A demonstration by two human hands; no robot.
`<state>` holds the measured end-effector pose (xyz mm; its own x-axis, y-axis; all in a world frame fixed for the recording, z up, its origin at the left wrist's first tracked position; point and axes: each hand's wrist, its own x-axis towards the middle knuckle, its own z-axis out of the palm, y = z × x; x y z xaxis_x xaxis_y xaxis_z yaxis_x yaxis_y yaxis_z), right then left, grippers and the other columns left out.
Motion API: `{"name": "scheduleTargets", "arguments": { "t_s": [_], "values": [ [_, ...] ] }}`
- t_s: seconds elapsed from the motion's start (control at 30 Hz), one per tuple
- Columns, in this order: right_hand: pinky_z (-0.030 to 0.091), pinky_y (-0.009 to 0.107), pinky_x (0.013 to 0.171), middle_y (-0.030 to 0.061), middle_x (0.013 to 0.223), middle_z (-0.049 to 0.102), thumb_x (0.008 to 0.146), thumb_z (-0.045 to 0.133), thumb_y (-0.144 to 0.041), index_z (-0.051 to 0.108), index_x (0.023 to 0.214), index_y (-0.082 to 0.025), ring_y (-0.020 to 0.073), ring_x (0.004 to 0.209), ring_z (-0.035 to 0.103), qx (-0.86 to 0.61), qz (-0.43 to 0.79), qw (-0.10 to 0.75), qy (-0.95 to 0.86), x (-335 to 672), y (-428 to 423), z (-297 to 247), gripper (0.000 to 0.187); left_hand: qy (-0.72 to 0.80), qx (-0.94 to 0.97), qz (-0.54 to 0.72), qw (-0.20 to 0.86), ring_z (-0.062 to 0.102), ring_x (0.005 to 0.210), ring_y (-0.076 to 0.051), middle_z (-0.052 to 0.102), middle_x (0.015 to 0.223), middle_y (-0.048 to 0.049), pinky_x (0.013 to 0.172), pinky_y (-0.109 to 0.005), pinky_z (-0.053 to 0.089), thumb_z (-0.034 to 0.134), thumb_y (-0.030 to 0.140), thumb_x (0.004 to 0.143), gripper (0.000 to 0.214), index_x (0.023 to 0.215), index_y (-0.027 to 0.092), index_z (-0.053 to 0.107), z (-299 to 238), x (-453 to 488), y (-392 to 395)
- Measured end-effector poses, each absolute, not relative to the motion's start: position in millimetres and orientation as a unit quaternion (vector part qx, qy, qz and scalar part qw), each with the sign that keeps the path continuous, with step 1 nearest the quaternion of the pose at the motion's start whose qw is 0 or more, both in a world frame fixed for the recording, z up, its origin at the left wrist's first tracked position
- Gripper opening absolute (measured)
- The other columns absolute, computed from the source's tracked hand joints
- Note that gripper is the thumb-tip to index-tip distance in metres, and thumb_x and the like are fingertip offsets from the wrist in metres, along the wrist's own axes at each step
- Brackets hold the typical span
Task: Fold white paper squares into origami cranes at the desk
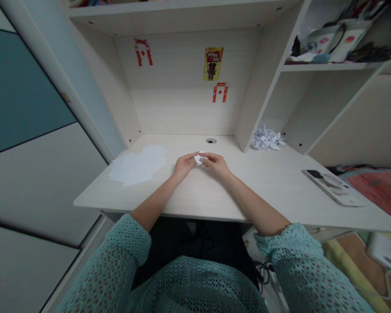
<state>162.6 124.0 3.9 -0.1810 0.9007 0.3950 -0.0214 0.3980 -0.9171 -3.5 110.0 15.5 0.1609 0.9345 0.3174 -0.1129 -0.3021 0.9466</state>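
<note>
A small folded piece of white paper (pixel 199 158) sits between my two hands, just above the pale wooden desk (pixel 215 191). My left hand (pixel 184 165) pinches its left side with curled fingers. My right hand (pixel 216 163) pinches its right side, fingers closed on the paper. Both forearms reach forward from teal knitted sleeves. A loose spread of flat white paper sheets (pixel 137 166) lies on the desk to the left of my left hand.
A heap of folded white paper figures (pixel 266 139) lies in the open shelf bay at the back right. A phone on a flat white case (pixel 333 187) rests at the desk's right. A cable hole (pixel 210 141) is at the back. Stickers mark the back panel.
</note>
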Motion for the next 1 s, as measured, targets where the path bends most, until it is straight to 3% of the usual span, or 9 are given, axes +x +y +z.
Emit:
{"name": "scheduleTargets", "arguments": {
  "t_s": [0.13,0.33,0.53,0.67,0.8,1.0],
  "values": [
    [0.045,0.028,0.063,0.0068,0.088,0.070,0.058,0.078,-0.035,0.068,0.104,-0.019,0.0140,0.064,0.059,-0.327,0.437,0.525,-0.652,161.7,120.6,5.0,0.050,0.354,0.573,0.566,0.475,0.063,0.094,-0.020,0.067,0.107,-0.0106,0.088,-0.034,0.045,0.069,0.022,0.065,0.046,0.110,0.015,0.065,16.3,-5.0,110.9],
    [0.044,0.028,0.062,0.0072,0.087,0.072,0.062,0.074,-0.039,0.071,0.099,-0.018,0.0155,0.066,0.060,-0.350,0.418,0.540,-0.641,162.1,118.1,7.5,0.043,0.366,0.610,0.535,0.455,0.065,0.082,-0.018,0.071,0.097,-0.0079,0.080,-0.030,0.047,0.069,0.021,0.065,0.045,0.109,0.015,0.066,20.0,-5.5,107.7],
    [0.044,0.028,0.063,0.0060,0.076,0.072,0.062,0.074,-0.039,0.074,0.078,-0.018,0.0162,0.065,0.061,-0.361,0.430,0.547,-0.621,162.9,112.6,18.0,0.026,0.388,0.617,0.557,0.398,0.064,0.088,-0.021,0.072,0.091,-0.0072,0.085,-0.032,0.045,0.071,0.026,0.064,0.020,0.082,0.017,0.074,29.9,-5.4,101.6],
    [0.044,0.028,0.062,0.0049,0.068,0.070,0.061,0.073,-0.041,0.073,0.068,-0.018,0.0164,0.063,0.060,-0.378,0.417,0.556,-0.612,162.1,109.7,23.4,0.024,0.395,0.593,0.570,0.410,0.063,0.077,-0.019,0.072,0.080,-0.0063,0.077,-0.031,0.046,0.072,0.033,0.063,0.019,0.073,0.017,0.074,30.4,-1.5,98.9],
    [0.044,0.027,0.060,0.0043,0.065,0.069,0.061,0.072,-0.042,0.073,0.068,-0.018,0.0152,0.060,0.058,-0.382,0.416,0.566,-0.601,159.6,108.4,24.5,0.025,0.389,0.559,0.584,0.441,0.060,0.069,-0.015,0.071,0.075,-0.0048,0.072,-0.028,0.045,0.073,0.035,0.063,0.021,0.073,0.017,0.073,26.1,1.1,100.0],
    [0.043,0.027,0.060,0.0048,0.070,0.070,0.060,0.073,-0.042,0.074,0.075,-0.018,0.0137,0.060,0.056,-0.384,0.412,0.575,-0.593,163.2,113.6,19.1,0.028,0.383,0.498,0.611,0.481,0.059,0.074,-0.014,0.071,0.084,-0.0048,0.074,-0.027,0.043,0.076,0.032,0.059,0.025,0.078,0.018,0.073,22.9,-1.7,104.6]
  ]
}}
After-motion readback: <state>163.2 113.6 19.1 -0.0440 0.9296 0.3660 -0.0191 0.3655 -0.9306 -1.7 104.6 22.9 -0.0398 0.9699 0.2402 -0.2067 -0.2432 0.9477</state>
